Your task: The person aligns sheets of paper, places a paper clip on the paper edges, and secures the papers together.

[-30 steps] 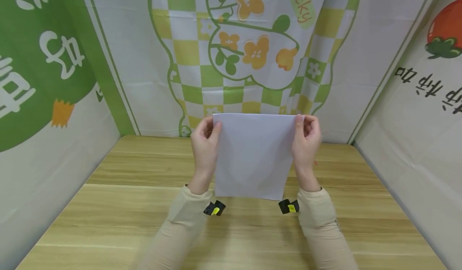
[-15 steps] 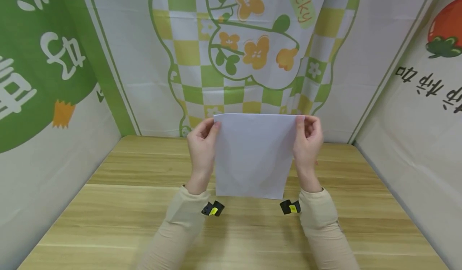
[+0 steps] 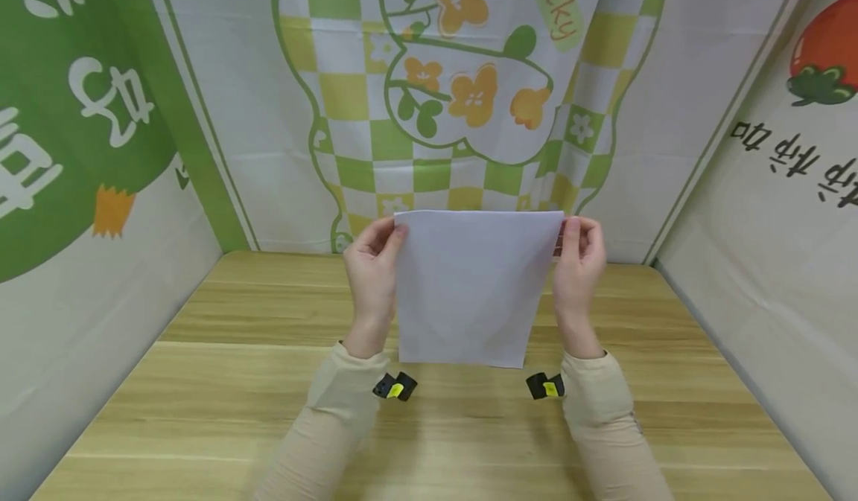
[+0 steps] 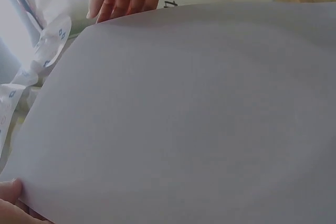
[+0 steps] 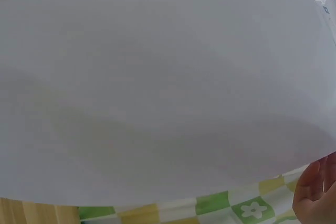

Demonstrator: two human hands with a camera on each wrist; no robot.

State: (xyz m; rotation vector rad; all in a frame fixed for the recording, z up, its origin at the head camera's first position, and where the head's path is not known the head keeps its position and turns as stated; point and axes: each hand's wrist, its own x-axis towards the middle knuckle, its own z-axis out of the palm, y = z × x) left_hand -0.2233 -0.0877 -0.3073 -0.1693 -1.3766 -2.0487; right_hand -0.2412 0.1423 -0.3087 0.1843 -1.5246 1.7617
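A white sheet of paper (image 3: 469, 285) stands raised in front of me in the head view, its lower edge toward the tabletop. My left hand (image 3: 372, 278) pinches its upper left corner, with the thumb on the near face; the left wrist view shows the tips of this hand (image 4: 11, 203) at the corner. At the upper right edge is my right hand (image 3: 579, 270). Its thumb is off the paper's face, and the fingers lie loosely bent beside the edge. Whether those fingertips touch the back of the sheet is hidden.
Below lies a wood-grain table (image 3: 234, 397). A checked, flower-printed curtain (image 3: 369, 144) hangs behind it, with printed cloth walls (image 3: 791, 278) at both sides. Black wrist mounts (image 3: 395, 386) with yellow tags sit at the sleeves.
My right hand has shifted slightly right and its thumb has come off the paper's corner. The left hand has moved slightly left and keeps its pinch.
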